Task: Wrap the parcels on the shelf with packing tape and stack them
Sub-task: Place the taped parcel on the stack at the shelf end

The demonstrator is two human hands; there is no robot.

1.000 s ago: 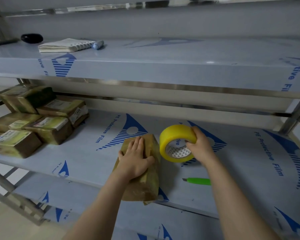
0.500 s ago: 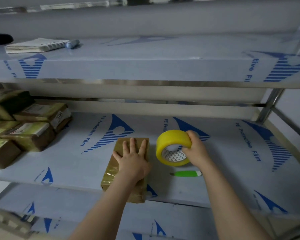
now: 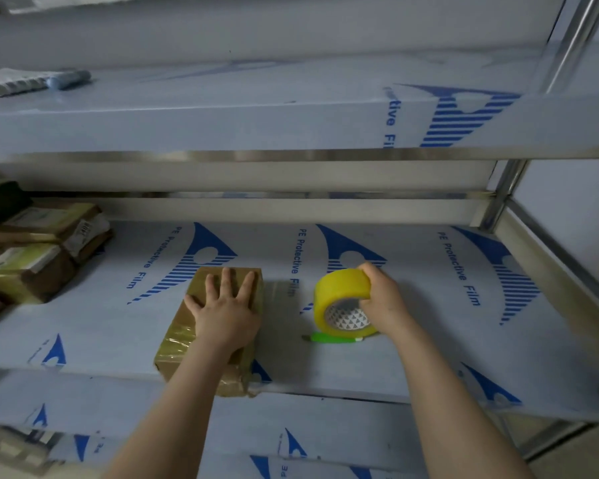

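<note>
A brown parcel [image 3: 182, 340], partly wrapped in clear tape, lies on the middle shelf [image 3: 429, 340] with its near end over the front edge. My left hand [image 3: 227, 312] lies flat on top of it, fingers spread. To its right my right hand [image 3: 382, 299] grips a yellow roll of packing tape [image 3: 339, 302] standing on edge. A clear strip of tape stretches from the roll across the shelf to the parcel's side. A stack of taped parcels [image 3: 38, 250] sits at the far left of the same shelf.
A green utility knife [image 3: 329, 338] lies on the shelf just under the tape roll. The upper shelf holds a spiral notebook [image 3: 11, 83] and a blue marker [image 3: 68, 78] at its left. A steel upright [image 3: 502, 191] bounds the shelf on the right.
My right hand has pulled the tape roll to the right, away from the parcel, drawing out a strip of tape. The parcel has been laid flat and my left hand now presses on it.
</note>
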